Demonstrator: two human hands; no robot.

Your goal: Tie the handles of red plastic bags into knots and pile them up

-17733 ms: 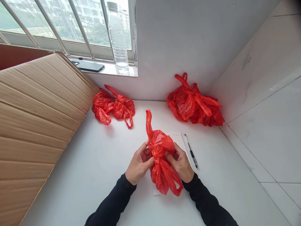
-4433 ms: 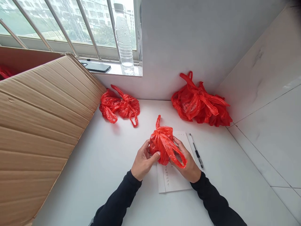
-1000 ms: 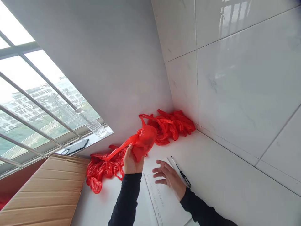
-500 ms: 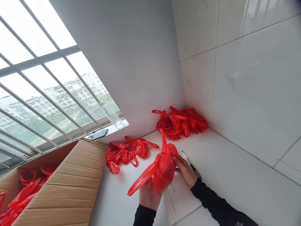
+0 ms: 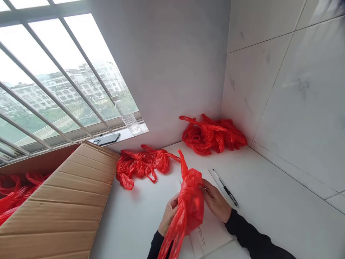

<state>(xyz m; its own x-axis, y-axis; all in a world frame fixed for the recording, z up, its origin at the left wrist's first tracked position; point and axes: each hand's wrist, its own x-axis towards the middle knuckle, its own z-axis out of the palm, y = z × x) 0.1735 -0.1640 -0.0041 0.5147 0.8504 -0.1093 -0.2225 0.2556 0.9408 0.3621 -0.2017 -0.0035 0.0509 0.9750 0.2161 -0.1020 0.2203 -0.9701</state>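
Observation:
A tied red plastic bag (image 5: pixel 192 201) with something bulky inside hangs between my hands, above an open notebook (image 5: pixel 212 239). What the bag contains cannot be made out through the film. My left hand (image 5: pixel 171 213) grips it from the left, its fingers partly behind the bag. On the right side, my right hand (image 5: pixel 215 200) pinches the bag near its top. One handle loop sticks up and the other droops toward me. Close to my right hand, a black and clear pen (image 5: pixel 225 187) lies on the white table (image 5: pixel 269 201).
Red bags (image 5: pixel 142 163) lie by the wall, with a larger pile of red bags (image 5: pixel 212 135) in the corner. At left stands an open cardboard box (image 5: pixel 64 201) holding more red bags. On the windowsill are a clear bottle (image 5: pixel 130 120) and a dark phone (image 5: pixel 109 139).
The red bag has been turned, so its drooping handle now points more toward me. My left hand has shifted up along its left side. The view has tilted slightly.

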